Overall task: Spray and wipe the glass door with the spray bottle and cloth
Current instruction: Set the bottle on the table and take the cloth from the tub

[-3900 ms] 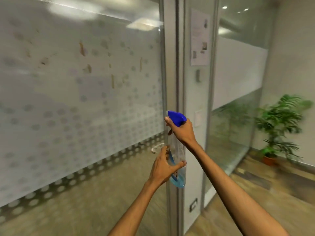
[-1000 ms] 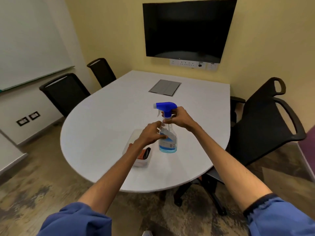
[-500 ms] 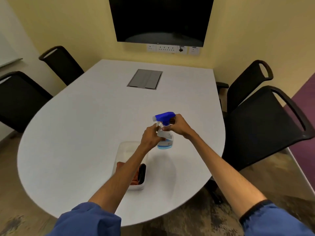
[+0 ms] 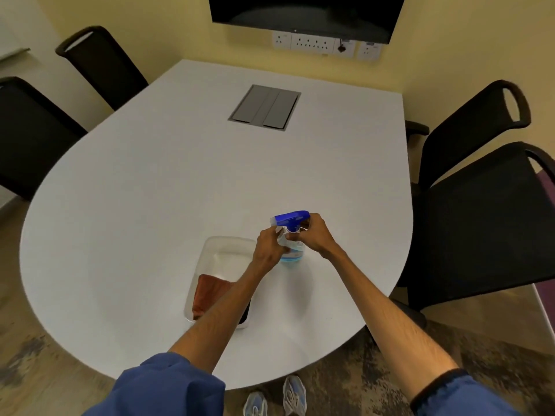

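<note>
The spray bottle [image 4: 290, 219] stands upright on the white desk [image 4: 150, 190], near its front edge and just right of the tray [image 4: 223, 245] holding the cloth [image 4: 210, 292]. The left hand [image 4: 268, 250] has its grip round the bottle's body, the right hand [image 4: 316, 238] round its neck. 2 black chairs [image 4: 480, 223] crowd the desk's right edge.

The person wears blue sleeves [image 4: 168, 385] and pale blue-grey trainers [image 4: 294, 396].

The clear plastic spray bottle [image 4: 292, 254] I hold is smooth and glossy, its blue plastic trigger head [image 4: 290, 218] shiny. The round-ended white table top [image 4: 180, 190] looks matt and smooth. The rectangular tray [image 4: 223, 246] is frosted translucent plastic; the folded rust-orange cloth [image 4: 208, 295] looks soft, matt. My blue sleeve [image 4: 168, 382] is matt fabric.
</note>
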